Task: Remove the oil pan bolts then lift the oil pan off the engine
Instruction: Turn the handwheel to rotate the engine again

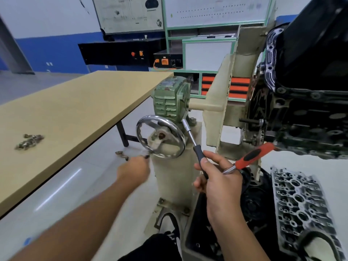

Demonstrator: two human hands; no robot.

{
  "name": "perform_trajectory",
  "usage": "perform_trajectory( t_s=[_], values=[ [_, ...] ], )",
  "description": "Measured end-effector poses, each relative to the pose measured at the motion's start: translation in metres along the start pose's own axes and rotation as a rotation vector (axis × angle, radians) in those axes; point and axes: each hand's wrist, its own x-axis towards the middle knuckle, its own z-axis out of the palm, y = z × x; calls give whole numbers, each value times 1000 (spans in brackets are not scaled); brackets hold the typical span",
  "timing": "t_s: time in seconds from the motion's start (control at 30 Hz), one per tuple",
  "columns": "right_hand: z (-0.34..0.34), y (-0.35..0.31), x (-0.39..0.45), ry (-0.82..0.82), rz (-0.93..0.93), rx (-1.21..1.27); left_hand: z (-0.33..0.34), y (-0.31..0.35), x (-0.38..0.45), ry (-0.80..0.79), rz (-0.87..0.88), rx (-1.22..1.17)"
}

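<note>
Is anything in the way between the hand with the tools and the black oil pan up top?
Nothing visible blocks it. The right hand grips a nut driver and an orange-handled tool; the oil pan sits up and right, open air between.

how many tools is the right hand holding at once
2. The right hand grips a black-handled nut driver, its shaft pointing up toward the handwheel, and a red-and-black-handled tool angled up toward the engine. That tool's working end is hidden.
</note>
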Motion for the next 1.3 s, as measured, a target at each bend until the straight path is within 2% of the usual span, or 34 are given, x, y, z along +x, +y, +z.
perform_trajectory(
  t_s=[0.1, 0.17, 0.23, 0.33, 0.4, 0.5, 0.57, 0.63, 0.73, 0.8, 0.9, 0.97, 1.0, 1.07, 1.13, 1.3],
  values=[
    [-4, -6, -5, -32, -1, -17, -57, -26, 24, 217, -51, 9],
    [-5, -7, -9, -61, -14, -30, -77, -8, 18, 367, 25, -57],
    [-5, -7, -15, -94, -23, -41, -80, 21, -1, 410, 127, -105],
    [-5, -9, -20, -109, -56, -48, -63, 54, -22, 380, 238, -172],
    [-4, -10, -22, -115, -72, -48, -38, 66, -30, 291, 270, -197],
    [-3, -10, -27, -101, -73, -58, 6, 58, -31, 11, 187, -131],
    [-4, -12, -30, -105, -58, -71, 11, 32, -22, -59, 84, -56],
    [-7, -14, -33, -97, -53, -88, -6, 0, -8, -31, 0, 7],
    [-12, -18, -32, -101, -55, -110, -54, -24, 11, 127, -66, 19],
    [-14, -21, -30, -103, -62, -113, -82, -13, 9, 254, -34, 13],
    [-10, -20, -32, -112, -55, -88, -89, 30, -15, 377, 121, -41],
    [-9, -20, -33, -120, -44, -65, -59, 59, -34, 344, 234, -129],
    [-8, -21, -32, -139, -43, -71, -39, 67, -40, 278, 255, -159],
    [-5, -26, -29, -174, -44, -115, -2, 62, -44, 78, 199, -171],
    [-5, -36, -28, -213, -65, -139, 19, 42, -37, -54, 99, -160],
    [-11, -53, -42, -250, -124, -216, 16, 22, -28, -61, 96, -17]
  ],
)
